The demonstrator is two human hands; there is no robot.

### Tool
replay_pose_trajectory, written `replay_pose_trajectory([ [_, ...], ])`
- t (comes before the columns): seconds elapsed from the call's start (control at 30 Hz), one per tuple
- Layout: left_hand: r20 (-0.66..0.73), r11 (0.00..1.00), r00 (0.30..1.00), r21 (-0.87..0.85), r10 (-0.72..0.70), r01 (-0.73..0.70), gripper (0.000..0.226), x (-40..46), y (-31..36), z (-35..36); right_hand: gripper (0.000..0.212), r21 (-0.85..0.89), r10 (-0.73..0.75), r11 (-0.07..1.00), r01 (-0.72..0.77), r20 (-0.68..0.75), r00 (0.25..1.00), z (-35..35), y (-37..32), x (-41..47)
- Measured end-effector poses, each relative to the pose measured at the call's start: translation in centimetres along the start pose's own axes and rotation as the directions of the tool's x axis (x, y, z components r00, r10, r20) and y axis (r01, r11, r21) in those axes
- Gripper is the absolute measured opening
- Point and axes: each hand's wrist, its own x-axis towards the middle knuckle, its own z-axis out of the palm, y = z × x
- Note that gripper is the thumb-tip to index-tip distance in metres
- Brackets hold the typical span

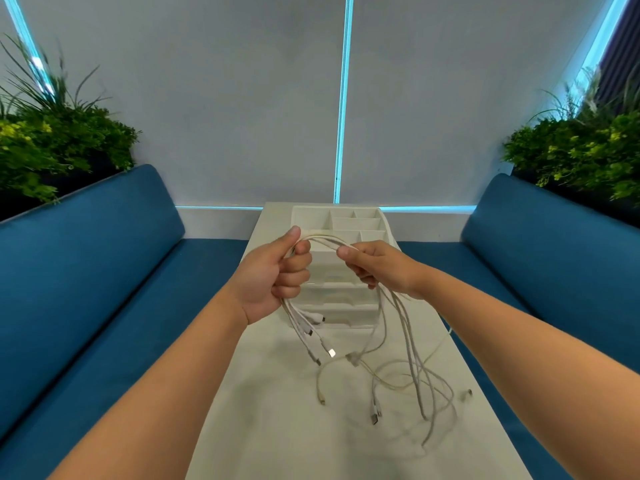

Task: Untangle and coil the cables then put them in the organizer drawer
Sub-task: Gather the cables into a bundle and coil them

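A bundle of white charging cables (323,241) is held above the white worktop (277,410) by both hands. The left hand (277,271) is closed in a fist round one side of the bundle, its thumb pressed along the top of the strands. The right hand (377,266) has its fingers (363,275) curled round the other side, thumb and forefinger pinching the strands where they arch across between the two hands. Below the left hand, several short ends hang free, each finished with a plug (331,352). Below the right hand, longer strands trail down and lie in loose, crossed loops (415,393) on the worktop, where further plugs rest. One small connector (467,394) lies apart near the right edge. Behind the hands stands a white organizer (346,220) with open compartments on top and drawer fronts below, partly hidden by the hands; whether a drawer is pulled out cannot be told. No brand, label or writing can be read on the cables or the organizer. Blue cushioned benches (104,271) flank the worktop, with green plants (52,147) behind them.
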Motion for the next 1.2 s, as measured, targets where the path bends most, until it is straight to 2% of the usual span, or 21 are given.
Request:
replay_pose_trajectory([
  [0.1,-0.005,0.995,0.997,-0.061,0.076,-0.076,0.037,-0.6,0.5,0.4,0.045,0.054,-0.012,0.998,0.013,-0.022,1.0,0.5,0.0,0.6],
  [0.23,0.004,0.943,0.981,-0.277,0.192,-0.183,0.039,-0.8,2.2,0.5,0.035,0.096,0.007,0.995,-0.002,-0.057,0.998,1.2,0.8,1.0],
  [0.37,0.008,0.919,0.97,-0.321,0.243,-0.228,0.043,-0.7,3.0,0.4,0.029,-0.091,0.052,0.994,-0.059,-0.071,0.996,2.7,2.0,1.3],
  [0.47,-0.04,0.878,0.951,-0.375,0.305,-0.297,0.041,-0.5,3.0,0.1,0.038,-0.239,0.067,0.967,-0.085,-0.084,0.994,3.6,2.0,1.3],
  [0.6,-0.151,0.833,0.928,-0.409,0.341,-0.373,0.039,-0.5,3.0,-0.1,0.04,-0.586,-0.063,0.81,-0.037,-0.15,0.987,5.0,1.7,0.2],
  [0.73,-0.212,0.895,0.918,-0.234,0.334,-0.38,0.031,-0.3,2.6,0.0,0.033,-0.746,-0.212,0.637,0.194,0.072,0.975,6.3,0.9,-0.7],
  [0.83,-0.18,0.96,0.946,-0.029,0.27,-0.279,0.018,-0.7,2.3,0.0,0.035,-0.813,-0.257,0.471,0.341,0.244,0.935,5.7,0.6,-0.5],
  [0.9,-0.179,0.978,0.962,0.07,0.206,-0.197,0.018,-1.0,2.1,-0.2,0.038,-0.819,-0.253,0.408,0.404,0.324,0.912,4.8,0.7,-0.2],
  [1.0,-0.184,0.985,0.975,0.142,0.128,-0.103,0.024,-1.2,1.9,-0.8,0.04,-0.83,-0.249,0.347,0.436,0.367,0.896,3.5,0.6,-0.1],
  [1.13,-0.173,0.958,0.983,0.285,0.066,-0.015,0.025,-1.3,1.6,-0.9,0.042,-0.808,-0.277,0.325,0.491,0.416,0.866,3.3,-0.4,-0.2],
  [1.2,-0.17,0.955,0.984,0.295,0.062,-0.009,0.027,-1.1,1.4,-1.0,0.044,-0.799,-0.302,0.32,0.51,0.424,0.854,3.6,-1.3,-0.2],
])
